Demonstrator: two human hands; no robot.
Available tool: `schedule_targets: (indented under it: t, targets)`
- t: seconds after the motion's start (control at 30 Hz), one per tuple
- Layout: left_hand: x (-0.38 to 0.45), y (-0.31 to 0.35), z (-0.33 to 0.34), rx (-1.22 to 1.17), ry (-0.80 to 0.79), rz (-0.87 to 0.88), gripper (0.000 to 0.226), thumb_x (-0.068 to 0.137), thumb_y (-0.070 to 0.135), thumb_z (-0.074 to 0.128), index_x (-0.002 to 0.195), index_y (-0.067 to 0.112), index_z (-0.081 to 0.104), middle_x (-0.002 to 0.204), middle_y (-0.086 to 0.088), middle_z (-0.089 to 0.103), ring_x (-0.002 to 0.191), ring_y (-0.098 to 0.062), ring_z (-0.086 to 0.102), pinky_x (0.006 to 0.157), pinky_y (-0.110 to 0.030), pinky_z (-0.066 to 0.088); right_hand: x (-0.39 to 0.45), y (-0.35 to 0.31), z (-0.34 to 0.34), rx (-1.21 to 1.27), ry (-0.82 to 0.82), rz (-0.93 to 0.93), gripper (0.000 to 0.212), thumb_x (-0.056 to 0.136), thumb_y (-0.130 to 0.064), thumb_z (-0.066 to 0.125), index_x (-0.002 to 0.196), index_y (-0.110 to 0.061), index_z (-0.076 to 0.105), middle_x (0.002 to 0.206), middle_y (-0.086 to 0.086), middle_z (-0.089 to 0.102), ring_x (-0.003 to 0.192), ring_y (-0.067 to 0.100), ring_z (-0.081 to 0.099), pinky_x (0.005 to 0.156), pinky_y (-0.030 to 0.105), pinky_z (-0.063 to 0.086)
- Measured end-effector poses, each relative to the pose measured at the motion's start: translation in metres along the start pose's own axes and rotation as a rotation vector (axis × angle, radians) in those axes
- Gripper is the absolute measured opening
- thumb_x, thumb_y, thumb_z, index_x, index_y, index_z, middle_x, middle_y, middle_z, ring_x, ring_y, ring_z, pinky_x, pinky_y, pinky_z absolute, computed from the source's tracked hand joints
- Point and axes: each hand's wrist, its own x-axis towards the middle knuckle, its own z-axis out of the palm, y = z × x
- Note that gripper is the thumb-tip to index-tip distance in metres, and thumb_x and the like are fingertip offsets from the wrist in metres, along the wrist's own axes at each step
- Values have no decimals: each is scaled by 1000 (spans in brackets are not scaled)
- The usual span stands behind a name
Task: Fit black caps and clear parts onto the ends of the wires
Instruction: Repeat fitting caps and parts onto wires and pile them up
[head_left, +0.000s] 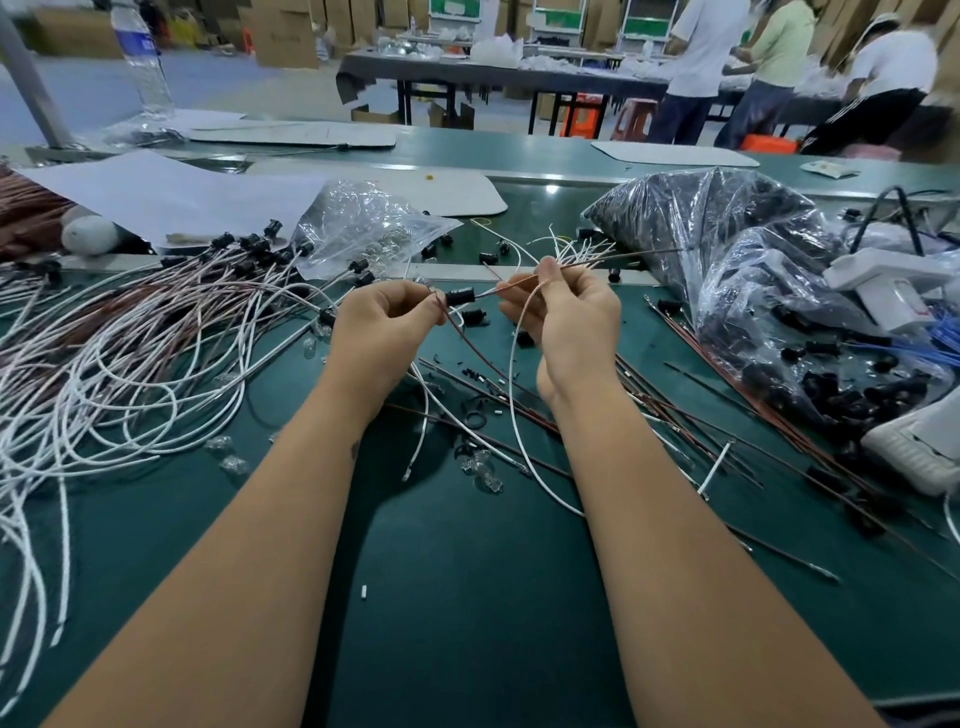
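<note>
Matt green bench mat (467, 597); glossy white plastic-coated wires (130, 374) at left; smooth matt black plastic cap (460, 296) at centre; thin brown wires (691, 415) with bare metal tips at right; crinkled glossy clear plastic bags (727, 234) far right; matt white paper sheet (171, 192) far left.

Black cap (460, 296) at the grip, white wire (514, 395) and brown wire (470, 343) trailing below it, dark green table (467, 597) beneath, clear bag (358, 228) beyond
</note>
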Motion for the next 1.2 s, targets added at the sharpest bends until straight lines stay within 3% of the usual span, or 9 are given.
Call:
schedule_targets:
  t: [0.1, 0.23, 0.37, 0.47, 0.63, 0.8, 0.93, 1.03, 1.2]
  targets:
    - [-1, 1, 2, 13, 26, 22, 22, 92, 21, 63, 72, 17, 69, 69, -2, 67, 64, -3, 55, 62, -6, 42, -1, 2, 1, -99, -68, 60, 12, 96, -9, 56, 85, -6, 57, 73, 10, 64, 56, 15, 65, 58, 24, 55]
    - [-2, 0, 5, 89, 7, 73, 21, 93, 26, 62, 82, 8, 67, 77, -16, 64, 69, -15, 51, 62, -21, 44, -5, 4, 5, -101, -230, 158, 4, 90, -5, 63, 94, -7, 62, 78, 7, 62, 64, 15, 63, 64, 26, 57]
    - [0, 0, 4, 212, -16, 173, 12, 92, 21, 63, 85, 11, 63, 75, -3, 62, 65, -8, 51, 62, -29, 43, -9, 7, 8, -203, -366, 196, 5, 86, -3, 66, 88, -8, 67, 78, 6, 66, 60, 13, 61, 59, 23, 55]
    - [4, -8, -8, 525, 28, 272, 13, 92, 23, 63, 89, 11, 65, 88, -5, 62, 87, -22, 55, 77, -33, 41, -5, 5, 3, -202, -245, 157, 4, 88, -5, 65, 84, -6, 65, 73, 6, 65, 60, 15, 60, 59, 23, 55]
    - [5, -14, -27, 1006, 127, 76, 13, 84, 27, 62, 95, 24, 69, 128, 1, 54, 124, -26, 32, 99, -48, 21, 2, 1, -8, -142, -133, 165, 3, 89, -3, 64, 86, -4, 63, 70, 8, 63, 60, 18, 60, 58, 25, 54]
    - [-1, 7, -24, 897, 341, 289, 39, 74, 22, 50, 106, 32, 68, 139, 12, 51, 131, -26, 30, 102, -49, 12, -4, 4, 0, -248, -218, 132, 10, 87, 1, 64, 83, -8, 66, 74, 9, 64, 60, 17, 60, 58, 24, 55]
    - [-4, 14, -11, 594, 184, 590, 37, 82, -4, 52, 113, 9, 68, 118, -6, 66, 110, -26, 58, 96, -34, 42, -7, 4, 2, -266, -305, 111, 8, 87, 1, 65, 86, -7, 68, 77, 10, 64, 68, 20, 59, 65, 26, 56]
    - [-7, 11, 3, 514, 10, 500, 41, 87, -5, 55, 126, 6, 59, 123, -9, 63, 111, -22, 58, 95, -21, 40, -9, 4, 4, -241, -343, 83, 12, 86, 3, 65, 85, -8, 70, 75, 10, 65, 69, 20, 59, 64, 25, 54]
    - [-4, 5, 5, 307, 32, 367, 17, 87, 6, 66, 103, 10, 72, 88, 3, 70, 79, -2, 61, 77, -11, 48, -9, 5, 5, -273, -357, 39, 14, 84, 6, 66, 98, 2, 67, 82, 16, 67, 73, 20, 63, 66, 26, 55]
